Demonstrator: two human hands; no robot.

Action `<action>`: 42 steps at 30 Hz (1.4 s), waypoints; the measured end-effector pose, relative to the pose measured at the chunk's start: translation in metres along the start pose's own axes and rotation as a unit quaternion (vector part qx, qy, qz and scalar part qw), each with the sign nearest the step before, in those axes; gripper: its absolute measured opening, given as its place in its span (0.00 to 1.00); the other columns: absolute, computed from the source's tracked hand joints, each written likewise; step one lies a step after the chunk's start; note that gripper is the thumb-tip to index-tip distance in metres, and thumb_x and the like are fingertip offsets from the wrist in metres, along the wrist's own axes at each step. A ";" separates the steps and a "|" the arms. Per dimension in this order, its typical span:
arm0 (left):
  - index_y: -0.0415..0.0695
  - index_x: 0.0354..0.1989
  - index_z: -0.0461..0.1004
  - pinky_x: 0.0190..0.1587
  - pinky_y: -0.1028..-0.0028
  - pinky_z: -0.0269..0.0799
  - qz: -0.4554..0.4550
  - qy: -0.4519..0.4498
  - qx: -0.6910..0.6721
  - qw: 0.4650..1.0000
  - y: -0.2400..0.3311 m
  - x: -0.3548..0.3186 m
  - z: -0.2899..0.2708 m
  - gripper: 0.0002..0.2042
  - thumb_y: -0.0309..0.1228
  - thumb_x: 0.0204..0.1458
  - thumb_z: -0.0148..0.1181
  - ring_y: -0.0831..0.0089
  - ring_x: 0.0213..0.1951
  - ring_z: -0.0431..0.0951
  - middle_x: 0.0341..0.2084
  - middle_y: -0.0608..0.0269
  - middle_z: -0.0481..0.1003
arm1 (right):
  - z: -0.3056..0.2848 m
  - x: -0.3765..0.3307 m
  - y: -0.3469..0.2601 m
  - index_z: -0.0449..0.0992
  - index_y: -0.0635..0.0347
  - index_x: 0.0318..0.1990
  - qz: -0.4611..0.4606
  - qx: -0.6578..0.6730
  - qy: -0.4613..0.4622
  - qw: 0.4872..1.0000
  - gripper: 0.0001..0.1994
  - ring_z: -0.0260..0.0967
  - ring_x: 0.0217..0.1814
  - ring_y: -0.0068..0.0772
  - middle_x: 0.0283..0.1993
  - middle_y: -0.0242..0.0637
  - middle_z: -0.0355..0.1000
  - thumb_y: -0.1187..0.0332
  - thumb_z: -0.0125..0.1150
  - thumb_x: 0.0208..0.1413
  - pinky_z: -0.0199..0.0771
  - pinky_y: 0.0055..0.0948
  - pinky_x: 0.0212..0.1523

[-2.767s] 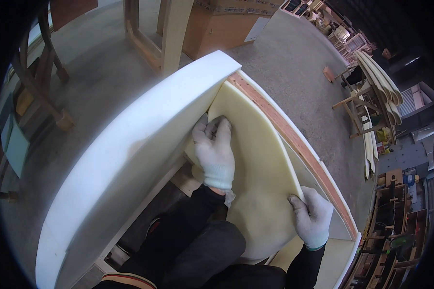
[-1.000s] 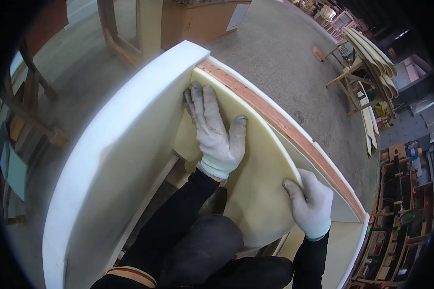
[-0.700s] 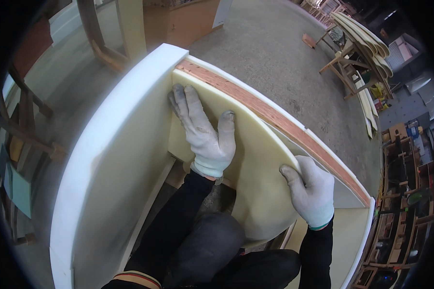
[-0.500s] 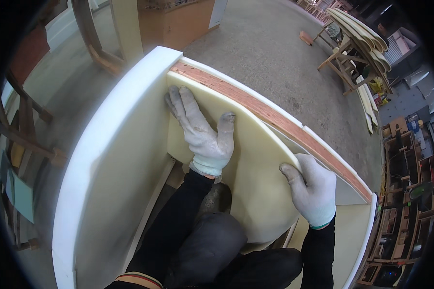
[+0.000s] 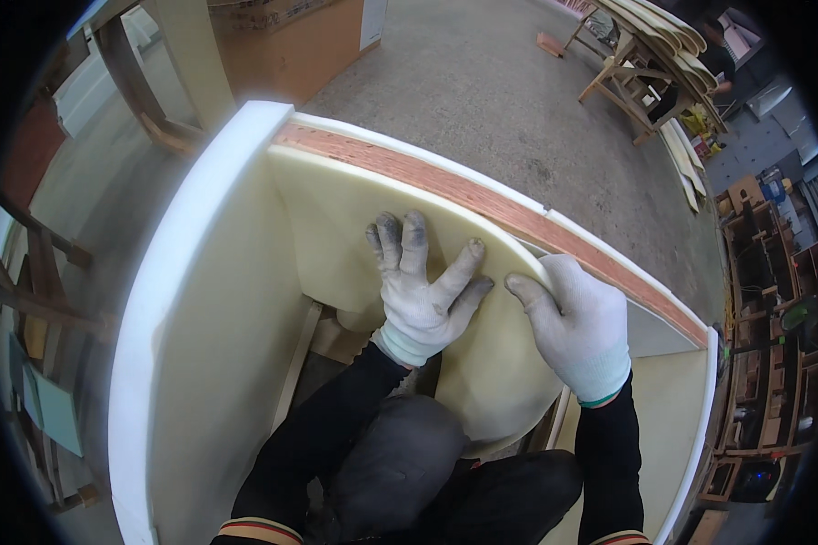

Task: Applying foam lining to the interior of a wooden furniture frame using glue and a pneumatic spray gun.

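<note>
Left hand [image 5: 424, 295], gloved, mid-frame: fingers spread wide, laid against the face of a pale yellow foam sheet [image 5: 495, 368], gripping nothing. Right hand [image 5: 577, 322], also gloved, right of centre: closed over the sheet's upper edge, thumb on the near face, fingers over the far side and mostly hidden. Sheet stands in the centre of the frame, inside a foam-covered frame, its top edge curving from upper left down to the right hand. Just behind that edge, a reddish wooden rail [image 5: 409, 173] bordered by white foam. Left of centre, a thick side panel [image 5: 218, 336] with a white upper edge. Dark-clad knee [image 5: 400, 454] at lower centre. Farther out: cardboard box [image 5: 291, 54] at upper left; curved pale panels [image 5: 668, 45] stacked on a wooden trestle [image 5: 623, 82] at upper right; cluttered shelving [image 5: 759, 363] along the right side.
</note>
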State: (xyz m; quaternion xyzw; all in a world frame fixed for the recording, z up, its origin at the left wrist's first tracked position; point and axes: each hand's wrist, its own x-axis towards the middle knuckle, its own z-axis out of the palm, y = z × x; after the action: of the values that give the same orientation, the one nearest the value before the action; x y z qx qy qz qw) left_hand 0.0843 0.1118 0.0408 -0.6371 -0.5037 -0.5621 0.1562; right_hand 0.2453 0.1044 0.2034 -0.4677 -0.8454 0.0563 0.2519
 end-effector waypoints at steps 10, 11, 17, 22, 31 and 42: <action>0.63 0.68 0.71 0.75 0.39 0.26 -0.033 -0.018 -0.011 0.999 -0.008 -0.001 0.005 0.32 0.46 0.52 0.70 0.33 0.77 0.30 0.78 0.41 0.39 | 0.004 0.002 0.001 0.77 0.59 0.37 -0.013 0.009 -0.008 1.000 0.13 0.76 0.26 0.47 0.24 0.44 0.73 0.62 0.73 0.55 0.75 0.37 0.28; 0.62 0.69 0.71 0.75 0.39 0.25 -0.036 -0.019 -0.013 0.999 -0.011 -0.001 0.003 0.33 0.46 0.52 0.70 0.34 0.77 0.30 0.78 0.42 0.39 | 0.004 0.001 0.000 0.77 0.59 0.38 0.001 0.017 -0.017 1.000 0.14 0.77 0.27 0.47 0.25 0.45 0.74 0.62 0.74 0.53 0.76 0.36 0.28; 0.55 0.68 0.70 0.74 0.38 0.29 -0.015 -0.011 0.009 1.000 -0.013 0.000 -0.002 0.34 0.47 0.50 0.69 0.31 0.77 0.35 0.78 0.39 0.40 | -0.026 -0.027 -0.006 0.78 0.62 0.47 0.175 0.109 -0.154 0.966 0.25 0.83 0.34 0.44 0.35 0.44 0.81 0.62 0.81 0.43 0.80 0.33 0.34; 0.56 0.69 0.70 0.73 0.35 0.29 -0.020 -0.021 0.000 1.000 -0.006 0.006 0.000 0.34 0.46 0.50 0.69 0.31 0.77 0.35 0.78 0.38 0.40 | -0.035 -0.079 0.063 0.79 0.64 0.45 0.159 0.108 -0.216 0.957 0.24 0.81 0.36 0.45 0.34 0.43 0.81 0.65 0.81 0.41 0.80 0.34 0.35; 0.50 0.75 0.59 0.76 0.42 0.27 0.026 0.005 -0.059 0.998 -0.009 0.001 -0.001 0.41 0.43 0.52 0.67 0.38 0.78 0.34 0.78 0.40 0.40 | -0.040 -0.125 0.070 0.81 0.60 0.42 0.087 0.030 -0.063 0.994 0.19 0.74 0.28 0.45 0.25 0.40 0.75 0.66 0.80 0.41 0.71 0.36 0.28; 0.64 0.72 0.65 0.75 0.41 0.21 0.111 -0.086 -0.049 0.989 0.019 -0.008 0.007 0.38 0.53 0.50 0.70 0.35 0.78 0.27 0.78 0.38 0.36 | -0.057 -0.108 0.065 0.80 0.61 0.43 -0.007 -0.058 0.087 0.995 0.16 0.74 0.23 0.41 0.25 0.40 0.76 0.69 0.77 0.47 0.72 0.34 0.27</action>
State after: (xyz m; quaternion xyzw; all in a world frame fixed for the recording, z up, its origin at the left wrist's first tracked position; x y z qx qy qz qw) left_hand 0.1048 0.1050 0.0385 -0.7423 -0.4131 -0.5080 0.1423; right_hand 0.3695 0.0443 0.1911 -0.4788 -0.8252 -0.0351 0.2976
